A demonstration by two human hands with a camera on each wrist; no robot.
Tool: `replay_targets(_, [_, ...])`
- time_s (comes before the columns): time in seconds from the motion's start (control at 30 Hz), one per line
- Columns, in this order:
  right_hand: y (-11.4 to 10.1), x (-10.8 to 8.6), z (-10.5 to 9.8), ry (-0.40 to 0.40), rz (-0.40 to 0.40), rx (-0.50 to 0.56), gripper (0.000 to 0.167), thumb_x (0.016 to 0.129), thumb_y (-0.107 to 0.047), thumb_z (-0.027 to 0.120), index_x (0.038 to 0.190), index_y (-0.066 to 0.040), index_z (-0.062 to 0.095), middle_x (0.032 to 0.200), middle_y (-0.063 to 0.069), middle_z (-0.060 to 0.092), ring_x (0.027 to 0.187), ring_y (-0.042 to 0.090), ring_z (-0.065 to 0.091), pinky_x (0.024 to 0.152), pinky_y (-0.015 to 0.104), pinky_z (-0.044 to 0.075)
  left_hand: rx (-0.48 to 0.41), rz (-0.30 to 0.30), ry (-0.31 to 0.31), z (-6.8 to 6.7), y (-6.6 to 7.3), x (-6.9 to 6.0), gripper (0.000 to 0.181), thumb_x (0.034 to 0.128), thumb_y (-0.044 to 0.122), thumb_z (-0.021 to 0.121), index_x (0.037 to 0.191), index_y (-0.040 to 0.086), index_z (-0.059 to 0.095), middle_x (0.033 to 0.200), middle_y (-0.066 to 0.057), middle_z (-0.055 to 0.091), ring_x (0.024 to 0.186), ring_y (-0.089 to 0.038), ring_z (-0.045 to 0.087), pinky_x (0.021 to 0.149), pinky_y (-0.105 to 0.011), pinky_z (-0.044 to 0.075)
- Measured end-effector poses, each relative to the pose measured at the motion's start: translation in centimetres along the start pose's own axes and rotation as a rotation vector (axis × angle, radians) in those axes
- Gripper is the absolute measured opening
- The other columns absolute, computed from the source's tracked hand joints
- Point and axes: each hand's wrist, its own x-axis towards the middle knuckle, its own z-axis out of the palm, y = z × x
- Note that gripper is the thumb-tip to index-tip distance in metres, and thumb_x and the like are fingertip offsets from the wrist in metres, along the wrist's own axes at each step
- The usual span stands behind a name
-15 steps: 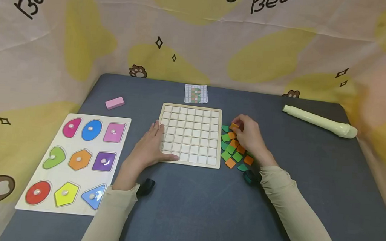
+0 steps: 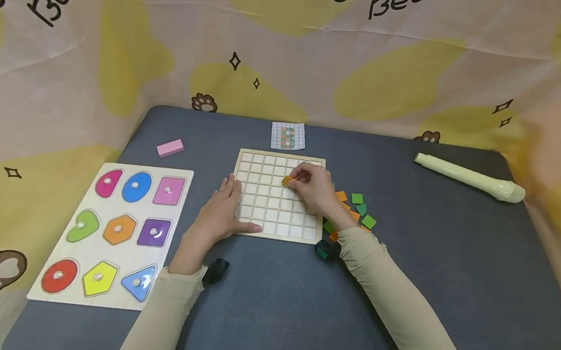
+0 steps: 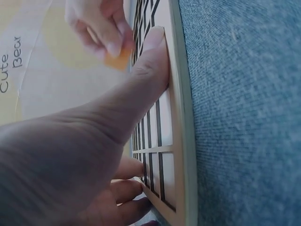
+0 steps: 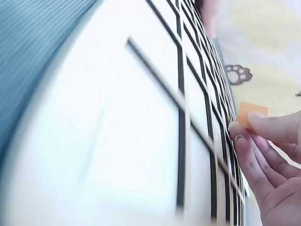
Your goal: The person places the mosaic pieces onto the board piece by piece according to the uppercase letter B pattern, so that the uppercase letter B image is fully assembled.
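In the head view, a wooden grid board [image 2: 265,197] with white square cells lies mid-table. My right hand [image 2: 313,186] is over its upper right part, pinching an orange square tile [image 2: 287,180] between thumb and fingers; the right wrist view shows that orange tile [image 4: 251,114] just off the grid. My left hand [image 2: 220,206] rests on the board's left side, thumb along the near edge and fingers on the left edge. In the left wrist view its thumb [image 3: 148,61] lies on the frame. Loose green and orange tiles [image 2: 356,198] lie right of the board, partly hidden by my right forearm.
Behind the board lies a small pattern card [image 2: 288,136]. A shape puzzle board [image 2: 126,215] with knobbed pieces is at left, a pink block [image 2: 170,148] above it. At the far right lies a pale green tube-shaped object [image 2: 468,177].
My right hand has moved left from the loose tiles to above the grid, carrying an orange tile. My left hand stays on the board.
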Motion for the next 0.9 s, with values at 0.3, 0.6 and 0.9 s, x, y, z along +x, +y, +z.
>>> replay_targets(0.3, [-1.0, 2.8, 2.6, -0.046, -0.013, -0.01, 0.005, 0.099, -0.004, 0.074, 0.104, -0.002, 0.074, 0.102, 0.014, 0.075, 0.092, 0.025, 0.07, 0.083, 0.032, 0.058, 0.004, 0.002, 0.006, 0.0, 0.1, 0.1, 0.132, 0.0813, 0.056, 0.089, 0.167, -0.007, 0.01, 0.177, -0.025, -0.005, 0.166, -0.041, 0.0, 0.133, -0.062, 0.015])
replay_targets(0.6, [-1.2, 4.9, 3.7, -0.051, -0.033, -0.058, 0.007, 0.101, -0.007, 0.072, 0.106, -0.003, 0.074, 0.097, 0.01, 0.069, 0.087, 0.022, 0.062, 0.078, 0.03, 0.051, 0.016, -0.003, 0.003, 0.0, 0.1, 0.0, 0.132, 0.0813, 0.056, 0.088, 0.166, -0.008, 0.01, 0.177, -0.026, -0.004, 0.166, -0.041, 0.002, 0.133, -0.061, 0.015])
replay_targets(0.9, [-1.4, 5.4, 4.2, -0.035, -0.009, -0.218, 0.012, 0.102, -0.015, 0.072, 0.107, -0.01, 0.082, 0.109, 0.006, 0.079, 0.103, 0.022, 0.072, 0.085, 0.04, 0.059, 0.016, -0.009, 0.003, -0.1, 0.3, -0.1, 0.133, 0.0805, 0.056, 0.089, 0.167, -0.007, 0.01, 0.177, -0.025, -0.003, 0.166, -0.04, 0.002, 0.133, -0.059, 0.015])
